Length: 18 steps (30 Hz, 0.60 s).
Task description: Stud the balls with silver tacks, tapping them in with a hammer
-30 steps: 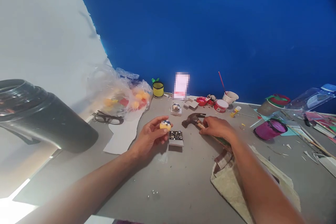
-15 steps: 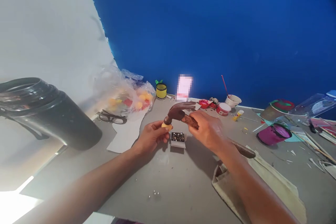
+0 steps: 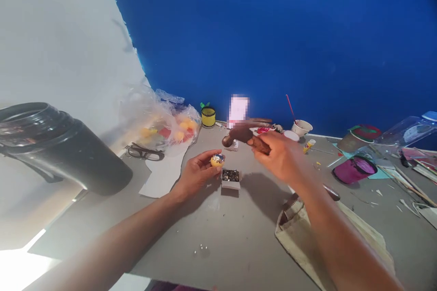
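Note:
Between the thumb and fingers of my left hand is a small yellow ball, its top covered with shiny silver tack heads. My right hand is wrapped round the wooden handle of a claw hammer. The hammer's rounded face is apart from the ball, above and to its right. Just right of my left fingertips, a small open white box holds many shiny metal tacks. A few loose tacks lie on the grey table nearer to me.
A large dark flask stands at left, beside glasses and a plastic bag of coloured balls. Under my right forearm lies a beige cloth pouch. A purple cup, paper cup and glue stick are at right.
The hammer has lifted off the ball and moved up and right with my right hand. The ball's silver top now shows. My left hand keeps its hold.

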Motion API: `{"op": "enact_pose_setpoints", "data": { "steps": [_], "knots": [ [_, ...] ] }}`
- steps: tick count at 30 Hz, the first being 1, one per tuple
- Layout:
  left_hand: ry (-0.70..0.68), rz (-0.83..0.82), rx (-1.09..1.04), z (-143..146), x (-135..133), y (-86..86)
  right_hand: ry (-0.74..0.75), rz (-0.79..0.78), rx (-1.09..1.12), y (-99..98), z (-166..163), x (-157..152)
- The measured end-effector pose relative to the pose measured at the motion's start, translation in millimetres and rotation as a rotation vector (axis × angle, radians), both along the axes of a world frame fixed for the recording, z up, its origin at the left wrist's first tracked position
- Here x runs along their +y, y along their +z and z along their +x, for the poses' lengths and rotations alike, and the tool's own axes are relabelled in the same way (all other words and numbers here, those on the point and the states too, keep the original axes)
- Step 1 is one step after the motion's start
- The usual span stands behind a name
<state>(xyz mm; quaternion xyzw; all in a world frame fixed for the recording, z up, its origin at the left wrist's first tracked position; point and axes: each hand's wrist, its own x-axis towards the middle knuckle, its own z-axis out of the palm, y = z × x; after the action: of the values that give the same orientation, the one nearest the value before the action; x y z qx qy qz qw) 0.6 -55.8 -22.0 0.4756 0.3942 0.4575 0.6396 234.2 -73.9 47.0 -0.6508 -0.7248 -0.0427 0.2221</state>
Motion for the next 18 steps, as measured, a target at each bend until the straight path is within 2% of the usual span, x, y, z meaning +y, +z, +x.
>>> {"op": "enact_pose_setpoints", "data": {
  "steps": [2, 4, 9, 13, 18],
  "knots": [
    [-0.013, -0.014, -0.061, 0, -1, 0.5, -0.064, -0.05, 0.012, 6.8, 9, 4],
    [-0.045, -0.021, -0.088, -1, -1, -0.3, -0.119, -0.122, 0.032, 4.5, 20, 6],
    [-0.088, 0.025, -0.047, -5, -2, -2.6, -0.204, -0.34, 0.093, -33.5, 51, 4],
    [-0.112, 0.01, -0.061, -3, -5, -3.3, -0.274, -0.373, 0.062, -60.6, 67, -1],
    [-0.18, -0.007, -0.082, -1, -9, 0.1, -0.307, -0.394, 0.075, -74.8, 66, -3]
  ]
}}
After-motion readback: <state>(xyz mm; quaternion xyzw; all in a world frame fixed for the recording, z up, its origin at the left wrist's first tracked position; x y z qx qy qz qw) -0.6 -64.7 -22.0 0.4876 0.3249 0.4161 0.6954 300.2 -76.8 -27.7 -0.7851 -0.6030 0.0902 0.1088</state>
